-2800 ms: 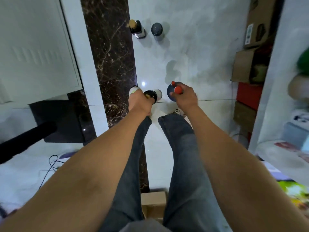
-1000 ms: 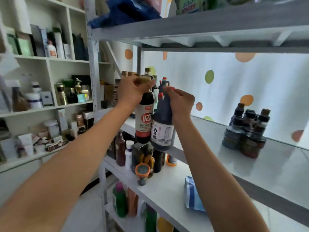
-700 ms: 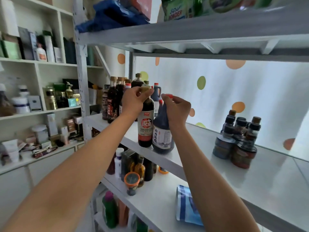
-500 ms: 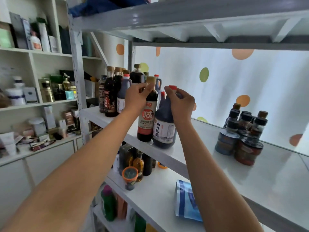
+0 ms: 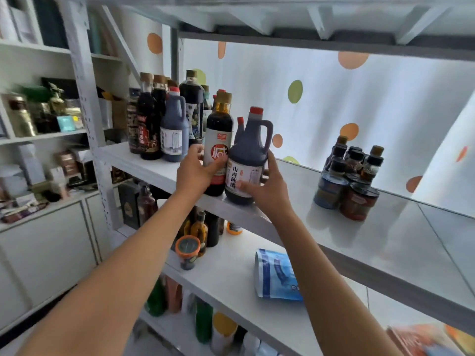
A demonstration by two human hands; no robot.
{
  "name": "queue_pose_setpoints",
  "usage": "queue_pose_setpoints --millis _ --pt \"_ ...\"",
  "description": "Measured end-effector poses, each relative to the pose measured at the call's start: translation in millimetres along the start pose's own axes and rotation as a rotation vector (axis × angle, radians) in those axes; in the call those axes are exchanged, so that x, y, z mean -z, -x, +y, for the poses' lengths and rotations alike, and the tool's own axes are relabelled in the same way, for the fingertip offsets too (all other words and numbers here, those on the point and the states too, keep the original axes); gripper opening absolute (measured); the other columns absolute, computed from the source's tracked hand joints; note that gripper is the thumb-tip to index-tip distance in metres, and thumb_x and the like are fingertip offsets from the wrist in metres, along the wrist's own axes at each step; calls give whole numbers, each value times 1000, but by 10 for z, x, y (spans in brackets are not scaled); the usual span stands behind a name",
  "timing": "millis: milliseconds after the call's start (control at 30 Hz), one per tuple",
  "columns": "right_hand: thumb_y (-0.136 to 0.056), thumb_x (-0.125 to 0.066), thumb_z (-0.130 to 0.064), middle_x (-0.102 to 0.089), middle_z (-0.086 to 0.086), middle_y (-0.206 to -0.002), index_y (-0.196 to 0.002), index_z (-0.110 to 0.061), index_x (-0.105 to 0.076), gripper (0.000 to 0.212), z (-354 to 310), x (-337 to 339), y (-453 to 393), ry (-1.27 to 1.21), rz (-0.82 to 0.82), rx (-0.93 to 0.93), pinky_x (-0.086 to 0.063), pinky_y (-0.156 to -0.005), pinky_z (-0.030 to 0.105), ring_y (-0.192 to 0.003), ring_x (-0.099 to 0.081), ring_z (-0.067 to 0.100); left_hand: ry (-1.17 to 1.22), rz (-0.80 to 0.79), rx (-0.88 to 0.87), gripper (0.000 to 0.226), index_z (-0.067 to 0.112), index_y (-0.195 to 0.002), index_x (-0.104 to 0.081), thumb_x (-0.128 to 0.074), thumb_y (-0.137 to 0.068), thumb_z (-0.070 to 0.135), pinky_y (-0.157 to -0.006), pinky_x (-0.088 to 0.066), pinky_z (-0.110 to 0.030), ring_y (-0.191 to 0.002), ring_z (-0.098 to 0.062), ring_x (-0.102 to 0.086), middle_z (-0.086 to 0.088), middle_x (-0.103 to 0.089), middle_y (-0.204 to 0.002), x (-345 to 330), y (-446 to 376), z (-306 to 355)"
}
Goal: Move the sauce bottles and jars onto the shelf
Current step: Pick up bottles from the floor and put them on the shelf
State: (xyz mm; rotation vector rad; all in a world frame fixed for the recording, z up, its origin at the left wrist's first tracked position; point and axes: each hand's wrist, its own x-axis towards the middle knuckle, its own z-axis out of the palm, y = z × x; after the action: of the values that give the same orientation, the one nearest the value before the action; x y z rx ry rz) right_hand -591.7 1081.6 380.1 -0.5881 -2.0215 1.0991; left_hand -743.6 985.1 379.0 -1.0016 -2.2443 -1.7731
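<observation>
Shelf, mid-level, white and reflective: at its left end stands a cluster of dark bottles. Next along, my left hand wraps the lower body of a tall soy bottle, thumb across its white label and fingers curled round its left side. Touching that bottle on its right is a handled vinegar jug, which my right hand grips low, thumb on the front label and fingers curled round the far side. Both bottles stand upright, long axes vertical, bases on the shelf near its front edge, each directly ahead of the hand that holds it. Further right, well apart, sits a group of small jars. I judge the placing nearly done; the next move turns on pushing both bottles straight back from the edge toward the rear wall, or letting go, each hand equally near its own bottle.
</observation>
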Motion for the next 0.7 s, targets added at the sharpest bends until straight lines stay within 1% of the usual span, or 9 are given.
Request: queue_pose_setpoints --millis 67,167,367,433,467,533,567,633,700 --pt "-77 -82 -16 -59 -3 -137 -154 -32 -23 98 27 -47 -10 -10 29 -7 -51 -69 9 -119 -59 17 40 13 14 64 20 -117 -49 -74 -72 58 -78 -53 -28 -97 -12 -63 2 -65 -116 13 40 -30" --pt "-77 -82 -17 -60 -3 -135 -153 -34 -22 99 42 -91 -69 -1 40 -41 -58 -83 27 -115 -61 15 68 -6 19 61 21 -116 -47 -75 -73 54 -75 -50 -24 -94 -9 -60 2 -64 -117 65 -10 -48" --pt "-78 -82 -21 -56 3 -139 -153 -42 -15 101 34 -164 -310 57 46 -150 -59 -84 51 -120 -61 27 72 14 42 61 18 -126 -43 -68 -81 51 -89 -50 -34 -109 -20 -62 -4 -62 -125 139 -55 -158" --pt "-79 -81 -19 -52 4 -143 -153 -42 -14 103 23 -207 -406 51 39 -190 -60 -80 49 -125 -56 31 74 27 23 62 18 -127 -40 -68 -82 49 -92 -51 -38 -110 -22 -62 -4 -61 -127 146 -50 -198" --pt "-80 -81 -17 -50 4 -145 -154 -41 -13 103 17 -224 -460 44 36 -207 -62 -73 42 -128 -54 32 73 24 13 62 19 -128 -38 -69 -82 47 -93 -50 -38 -112 -22 -61 -5 -60 -129 146 -53 -206" --pt "-81 -80 -15 -47 5 -148 -154 -39 -12 103 11 -255 -559 44 33 -222 -56 -55 28 -131 -51 33 37 11 -6 62 20 -129 -35 -69 -83 43 -94 -48 -37 -115 -22 -59 -5 -57 -132 143 -67 -208" --pt "-81 -79 -15 -46 5 -149 -154 -38 -11 103 25 -273 -605 49 36 -227 -53 -51 26 -131 -50 34 14 2 -17 62 20 -130 -34 -69 -84 42 -94 -47 -36 -116 -23 -58 -4 -56 -133 133 -89 -219" --pt "-81 -80 -16 -47 6 -148 -155 -38 -11 104 73 -301 -672 58 46 -228 -53 -50 27 -128 -52 34 -6 -16 -26 63 19 -132 -32 -67 -85 40 -93 -45 -31 -119 -23 -56 -4 -54 -136 114 -129 -221" --pt "-81 -80 -16 -48 5 -147 -155 -39 -10 104 145 -313 -744 63 45 -215 -58 -56 33 -127 -54 34 -6 -18 -18 62 17 -134 -32 -66 -87 38 -89 -41 -27 -120 -23 -55 -5 -53 -137 93 -194 -252"
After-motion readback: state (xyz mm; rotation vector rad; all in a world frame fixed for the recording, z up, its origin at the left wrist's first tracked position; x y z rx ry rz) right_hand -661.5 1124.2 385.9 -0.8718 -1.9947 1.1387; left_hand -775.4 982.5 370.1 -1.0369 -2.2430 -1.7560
